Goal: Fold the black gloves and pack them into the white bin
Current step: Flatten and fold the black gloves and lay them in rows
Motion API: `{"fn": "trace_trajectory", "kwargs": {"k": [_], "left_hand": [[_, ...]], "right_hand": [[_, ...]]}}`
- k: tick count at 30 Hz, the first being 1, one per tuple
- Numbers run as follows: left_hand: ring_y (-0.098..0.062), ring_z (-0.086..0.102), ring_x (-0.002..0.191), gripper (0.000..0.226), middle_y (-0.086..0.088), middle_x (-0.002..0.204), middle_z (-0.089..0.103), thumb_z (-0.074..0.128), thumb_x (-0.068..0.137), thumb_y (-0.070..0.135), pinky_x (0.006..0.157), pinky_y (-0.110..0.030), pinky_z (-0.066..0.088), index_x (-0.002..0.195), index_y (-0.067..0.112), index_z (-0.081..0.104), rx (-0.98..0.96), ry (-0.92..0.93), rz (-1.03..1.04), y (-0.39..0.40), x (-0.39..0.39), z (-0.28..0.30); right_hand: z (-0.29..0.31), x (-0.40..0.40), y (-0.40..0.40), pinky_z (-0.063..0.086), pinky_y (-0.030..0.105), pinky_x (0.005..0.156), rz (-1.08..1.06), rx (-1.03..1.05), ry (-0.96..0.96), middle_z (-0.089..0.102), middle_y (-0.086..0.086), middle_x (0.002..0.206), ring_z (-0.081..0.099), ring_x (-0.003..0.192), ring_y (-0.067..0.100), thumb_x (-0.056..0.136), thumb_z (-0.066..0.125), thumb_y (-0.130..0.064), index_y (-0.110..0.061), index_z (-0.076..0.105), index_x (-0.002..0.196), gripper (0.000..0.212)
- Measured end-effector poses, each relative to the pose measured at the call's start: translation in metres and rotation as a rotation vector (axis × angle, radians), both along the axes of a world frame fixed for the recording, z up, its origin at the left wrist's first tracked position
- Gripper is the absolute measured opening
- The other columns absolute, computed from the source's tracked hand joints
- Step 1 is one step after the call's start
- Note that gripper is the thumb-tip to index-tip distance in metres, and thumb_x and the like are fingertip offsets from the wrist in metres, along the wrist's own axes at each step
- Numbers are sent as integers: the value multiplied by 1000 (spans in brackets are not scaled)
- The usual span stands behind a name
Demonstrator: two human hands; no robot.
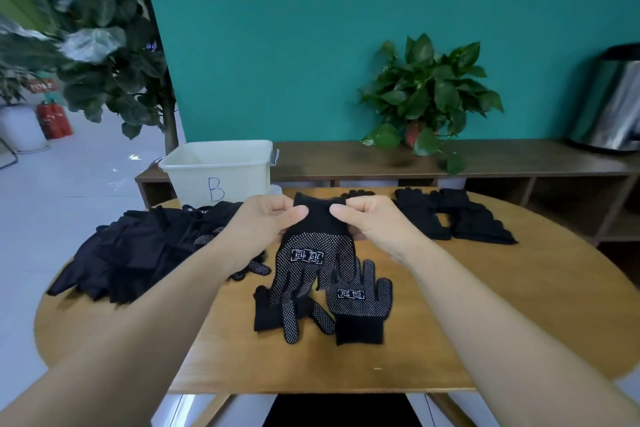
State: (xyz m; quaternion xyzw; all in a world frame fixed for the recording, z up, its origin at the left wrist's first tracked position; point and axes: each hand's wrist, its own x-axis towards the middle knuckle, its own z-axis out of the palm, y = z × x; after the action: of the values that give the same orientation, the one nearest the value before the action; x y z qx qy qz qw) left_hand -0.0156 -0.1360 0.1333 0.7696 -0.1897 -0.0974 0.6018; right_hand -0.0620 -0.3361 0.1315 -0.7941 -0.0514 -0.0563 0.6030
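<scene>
Our left hand (pixel 266 218) and right hand (pixel 367 218) each pinch a corner of the knitted cuff of a black fabric glove with white grip dots (pixel 311 260), holding it up above the middle of the round wooden tabletop (pixel 519 305), fingers hanging down. A second black dotted glove (pixel 363 305) lies flat just below it, nearer the tabletop's front edge, with what looks like another beneath the hanging fingers. A loose heap of black gloves (pixel 131 253) sits by the left edge, and a smaller pile of black gloves (pixel 457 215) towards the far right. The white plastic bin marked B (pixel 221 170) stands at the far left edge. To fold well, we judge we should keep the cuff taut and level, lay the glove squarely over its mate with fingers aligned, then fold in half.
</scene>
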Motion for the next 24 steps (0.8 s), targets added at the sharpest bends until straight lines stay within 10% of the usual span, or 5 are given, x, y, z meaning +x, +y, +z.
{"fn": "trace_trajectory", "kwargs": {"k": [4,8,13,24], "left_hand": [[-11,64,61,7,-6,78,72,60,95,11,59,-21,53,94,4,63,-131,125,-35,-18,0,-7],[-23,70,88,7,-15,103,74,64,93,9,88,-39,56,99,6,66,-178,193,-70,-35,11,-14],[-7,62,58,8,-4,77,70,63,93,8,83,-39,58,99,5,68,-165,201,-74,-57,35,-25],[-13,70,76,10,-4,85,75,60,95,4,67,-23,57,91,9,68,-147,144,-76,-110,112,-25]], "right_hand": [[-9,3,-13,27,27,56,-48,23,-29,32,0,55,31,55,16,93,64,-26,-18,39,48,53],[-15,9,-30,32,16,47,-76,58,-34,43,-13,44,39,43,2,93,64,-19,-22,45,42,55],[-23,26,-52,40,12,50,-122,107,-21,58,-11,51,53,48,0,92,65,-14,-12,55,55,38],[-28,98,-91,32,7,45,-236,87,-36,40,-11,45,37,40,0,94,64,-17,-4,49,60,39]]}}
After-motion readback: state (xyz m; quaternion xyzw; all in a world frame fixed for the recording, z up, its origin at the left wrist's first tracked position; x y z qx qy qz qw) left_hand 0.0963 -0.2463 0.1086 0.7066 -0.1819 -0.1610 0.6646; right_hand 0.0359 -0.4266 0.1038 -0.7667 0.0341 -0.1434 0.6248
